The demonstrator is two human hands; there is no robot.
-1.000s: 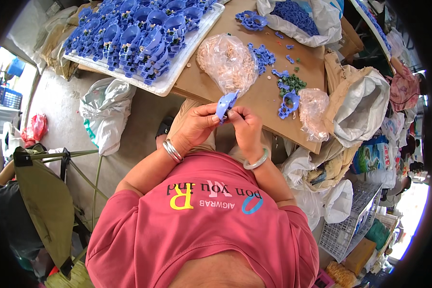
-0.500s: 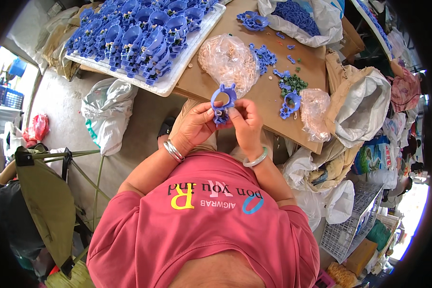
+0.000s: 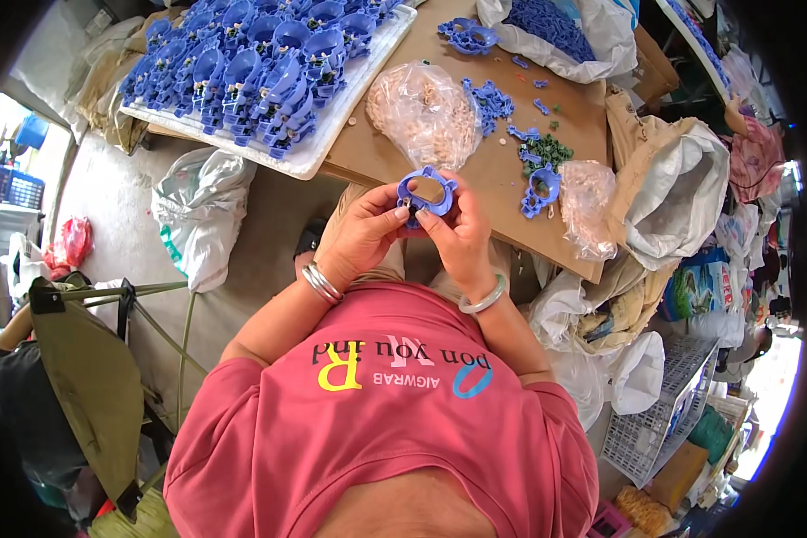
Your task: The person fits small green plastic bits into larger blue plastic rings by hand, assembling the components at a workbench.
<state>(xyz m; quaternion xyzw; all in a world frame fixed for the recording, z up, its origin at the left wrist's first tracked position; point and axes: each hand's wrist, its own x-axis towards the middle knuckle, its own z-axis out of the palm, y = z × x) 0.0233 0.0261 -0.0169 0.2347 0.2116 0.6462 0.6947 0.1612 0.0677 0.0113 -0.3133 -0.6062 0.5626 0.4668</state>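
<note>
Blue ring [image 3: 428, 172] now lower between hands [image 3: 365, 226]

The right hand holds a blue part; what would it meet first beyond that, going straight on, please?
Probably the clear bag of pale pieces, or the brown table if the right hand sits lower; depth is unclear.

1. The held blue ring part [image 3: 429, 171] is of smooth plastic, with a slight gloss.
2. The large clear bag [image 3: 421, 112] is of thin plastic film, wrinkled and very shiny.
3. The tabletop [image 3: 547, 238] looks like brown board, smooth and rather matt.
4. The bracelets [image 3: 321, 282] are of polished metal; the pale bangle [image 3: 484, 299] is smooth and glossy.
5. The pink shirt [image 3: 377, 435] is of matt cloth.
</note>
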